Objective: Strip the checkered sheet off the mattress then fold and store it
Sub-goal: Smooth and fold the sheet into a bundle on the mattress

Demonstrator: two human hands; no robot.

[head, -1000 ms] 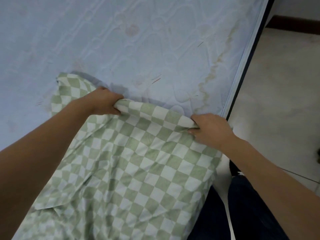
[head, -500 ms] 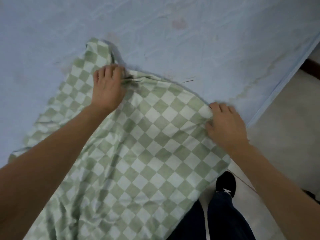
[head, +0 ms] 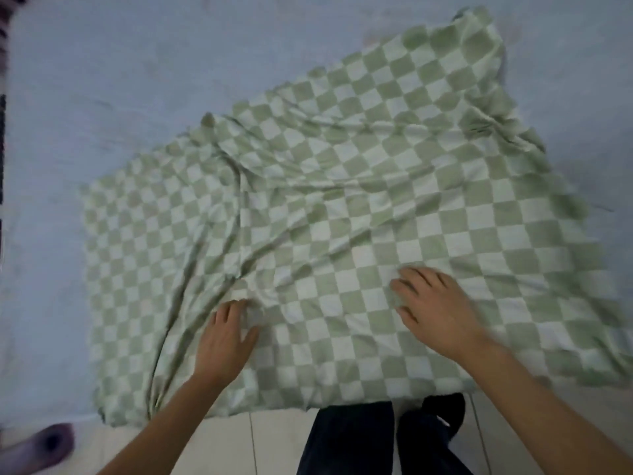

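While apparently flattening wrinkles before folding, rests left hand (head: 224, 341) and right hand (head: 435, 313), fingers straight and loosely apart, on checkered sheet (head: 342, 200) at lower centre, atop mattress (head: 102, 80).

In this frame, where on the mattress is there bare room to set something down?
Bare mattress lies left of the checkered sheet and beyond its slanted far edge. The near middle and right are covered by the sheet, with the left hand and right hand flat on it.
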